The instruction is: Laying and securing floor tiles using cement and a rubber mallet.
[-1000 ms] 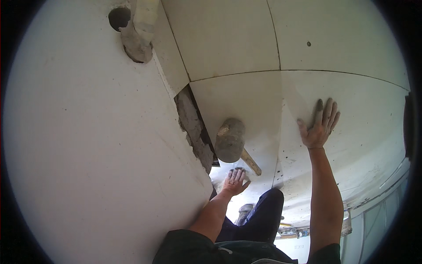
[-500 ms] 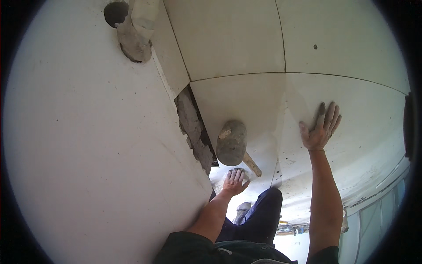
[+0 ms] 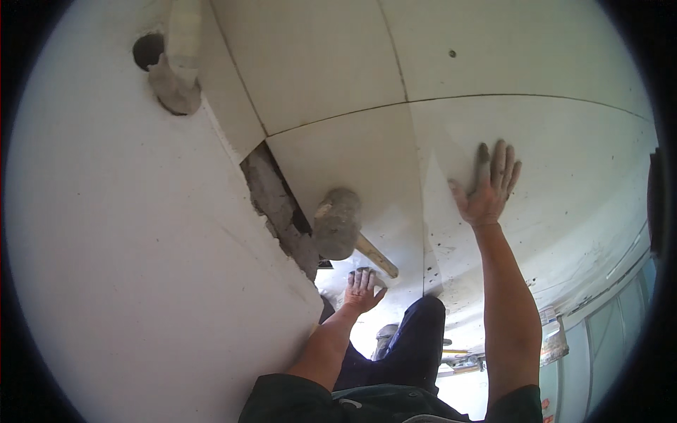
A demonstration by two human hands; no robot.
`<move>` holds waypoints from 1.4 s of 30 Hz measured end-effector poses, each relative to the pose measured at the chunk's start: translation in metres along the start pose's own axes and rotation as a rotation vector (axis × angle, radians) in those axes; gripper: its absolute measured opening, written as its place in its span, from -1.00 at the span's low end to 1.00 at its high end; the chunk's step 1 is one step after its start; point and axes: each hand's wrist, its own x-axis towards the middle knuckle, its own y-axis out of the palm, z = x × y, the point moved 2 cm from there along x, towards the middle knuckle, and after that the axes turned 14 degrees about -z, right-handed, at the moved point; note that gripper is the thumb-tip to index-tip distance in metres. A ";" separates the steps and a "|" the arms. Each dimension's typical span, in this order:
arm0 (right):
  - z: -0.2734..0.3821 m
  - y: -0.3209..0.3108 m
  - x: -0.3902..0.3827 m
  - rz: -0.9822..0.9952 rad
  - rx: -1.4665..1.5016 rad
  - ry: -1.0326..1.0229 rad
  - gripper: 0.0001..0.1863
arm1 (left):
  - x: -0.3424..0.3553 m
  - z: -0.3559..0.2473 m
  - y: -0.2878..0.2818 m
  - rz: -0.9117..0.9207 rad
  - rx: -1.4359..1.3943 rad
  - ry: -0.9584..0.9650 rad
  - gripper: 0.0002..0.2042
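My right hand (image 3: 486, 190) lies flat on a pale floor tile (image 3: 536, 134), its dusty fingers stretched out and a little apart. Nearer to me on the left, my left hand (image 3: 362, 290) rests palm down at the front part of another tile (image 3: 374, 155), with fingers extended and nothing gripped. Just ahead of that hand sits a rubber mallet with a thick grey head (image 3: 337, 224). Its wooden handle (image 3: 377, 255) slants back toward me on the right. Neither hand touches the mallet.
A white wall (image 3: 155, 247) fills the left side. Between wall and tiles runs a gap with rough mortar (image 3: 271, 187). Ahead on the left, a pale pipe (image 3: 185, 35) stands by a round hole (image 3: 148, 51). My bent knee (image 3: 427, 310) is close to the tile edge.
The view has turned slightly, so wall, tiles and mallet appear farther left. Both hands stay flat on the tiles, and the mallet stays beside the gap.
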 end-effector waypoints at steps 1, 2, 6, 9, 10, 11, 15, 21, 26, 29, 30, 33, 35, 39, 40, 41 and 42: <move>-0.001 0.000 -0.001 0.003 0.024 0.018 -0.13 | -0.001 0.001 0.001 0.025 0.019 -0.012 -0.30; -0.001 -0.001 0.000 0.001 0.014 0.022 -0.13 | -0.003 0.001 0.003 0.050 0.038 -0.024 -0.29; 0.000 -0.003 0.000 0.035 -0.009 0.019 -0.11 | -0.007 0.002 0.007 0.037 0.050 -0.002 -0.26; -0.002 -0.004 -0.003 0.007 0.030 0.013 -0.12 | -0.008 0.002 0.009 0.015 0.044 0.013 -0.25; -0.002 -0.005 -0.002 0.018 0.031 0.026 -0.13 | -0.007 0.002 0.009 0.003 0.051 0.015 -0.24; -0.001 -0.006 -0.002 0.028 0.032 0.038 -0.15 | -0.006 0.002 0.009 -0.046 0.044 0.038 -0.22; -0.001 -0.005 -0.005 -0.015 0.063 0.054 -0.18 | -0.008 0.002 0.011 -0.117 0.107 0.062 -0.21; -0.010 0.002 -0.016 -0.237 0.096 0.028 -0.28 | -0.011 0.005 0.023 -0.142 0.133 0.061 -0.11; -0.021 -0.005 -0.078 -0.365 0.215 0.019 -0.32 | -0.018 0.013 0.037 -0.269 0.157 0.155 -0.01; -0.023 -0.033 -0.199 -0.230 0.186 0.049 -0.30 | -0.020 0.013 0.035 -0.288 0.187 0.158 0.00; -0.025 -0.048 -0.243 -0.223 0.171 0.059 -0.30 | -0.018 0.012 0.033 -0.342 0.185 0.191 0.00; -0.034 -0.070 -0.314 -0.108 0.082 0.089 -0.24 | -0.009 0.002 0.027 -0.350 0.202 0.210 -0.02; -0.034 -0.071 -0.311 -0.094 0.077 0.089 -0.24 | -0.026 0.000 0.026 -0.342 0.207 0.233 -0.02; -0.046 -0.056 -0.319 -0.258 0.099 0.042 -0.32 | -0.007 -0.006 0.036 -0.482 0.272 0.298 -0.01; -0.045 -0.062 -0.327 -0.312 0.102 0.029 -0.35 | -0.016 -0.007 0.035 -0.481 0.257 0.315 0.00; -0.040 -0.061 -0.328 -0.315 0.096 0.045 -0.35 | -0.017 -0.006 0.034 -0.521 0.279 0.336 -0.01; -0.035 -0.057 -0.324 -0.401 0.152 0.039 -0.36 | -0.013 -0.005 0.035 -0.523 0.283 0.350 -0.01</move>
